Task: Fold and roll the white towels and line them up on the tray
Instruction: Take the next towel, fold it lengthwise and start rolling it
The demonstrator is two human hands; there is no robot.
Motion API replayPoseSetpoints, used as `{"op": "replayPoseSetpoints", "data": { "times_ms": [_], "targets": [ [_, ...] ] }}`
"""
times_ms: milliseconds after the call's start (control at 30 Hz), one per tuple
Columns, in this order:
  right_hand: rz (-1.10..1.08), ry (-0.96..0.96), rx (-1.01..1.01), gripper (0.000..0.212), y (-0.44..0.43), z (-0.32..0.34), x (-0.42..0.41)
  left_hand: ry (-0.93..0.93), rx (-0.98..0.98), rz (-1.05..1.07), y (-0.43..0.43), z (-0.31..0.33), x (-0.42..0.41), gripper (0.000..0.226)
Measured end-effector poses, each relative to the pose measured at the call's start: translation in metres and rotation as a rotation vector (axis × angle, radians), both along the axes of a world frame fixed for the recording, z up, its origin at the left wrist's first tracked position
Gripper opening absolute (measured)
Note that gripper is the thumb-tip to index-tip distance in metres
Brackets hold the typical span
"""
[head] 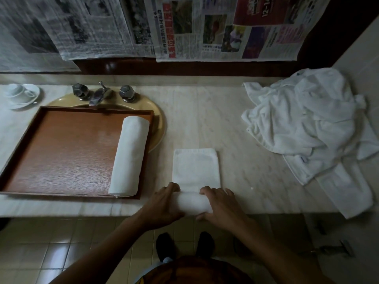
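Hands work one towel btw them. Left hand (164, 203) wraps the left end of the roll, fingers curled over the top. Right hand (222, 206) does the same on the right end, fingers hooked over the top & thumb against the near side. So both are closed round the half-rolled towel (195, 169), neither one loose. Rolled part sits at the near edge of the counter (256, 144), right in front of the person. The unrolled rest lies flat as a narrow folded strip running away from the hands toward the wall.

Just left of it is a wooden tray (61, 152) w/ a raised dark rim. One finished rolled towel (130, 156) lies inside along the tray's right-hand side, lengthwise front to back, slightly tilted. Tray rests over a yellowish sink basin (159, 124), whose rim shows behind & to the right. Faucet (100, 96) w/ two faceted metal knobs stands at the back of the basin. Far left: white cup and saucer (20, 94) w/ a spoon.

Right side of counter: heap of unfolded white towels (303, 124), crumpled, one piece hanging over the front edge. Newspaper sheets (205, 27) hang on the wall behind. Below the counter: tiled floor & dark shoes (164, 245).
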State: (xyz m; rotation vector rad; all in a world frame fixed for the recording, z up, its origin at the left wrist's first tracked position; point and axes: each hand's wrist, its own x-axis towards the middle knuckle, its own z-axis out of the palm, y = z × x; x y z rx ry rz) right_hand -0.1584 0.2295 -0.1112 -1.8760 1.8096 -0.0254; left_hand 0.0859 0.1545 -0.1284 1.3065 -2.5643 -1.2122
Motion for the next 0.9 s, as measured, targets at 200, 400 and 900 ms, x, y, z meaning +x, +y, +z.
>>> {"op": "replayPoseSetpoints", "data": {
  "times_ms": [200,400,900],
  "targets": [
    [-0.014,-0.014,0.069,0.065,-0.02,0.005,-0.009,0.086,0.183,0.208,-0.011,0.001,-0.007,0.062],
    [-0.018,0.125,-0.23,0.059,-0.008,0.011,0.009,0.067,0.266,0.336,-0.027,-0.002,-0.019,0.075],
    [0.104,0.177,-0.198,0.078,-0.019,-0.012,0.013,-0.253,-0.456,0.003,0.011,-0.021,-0.038,0.094]
  ]
}}
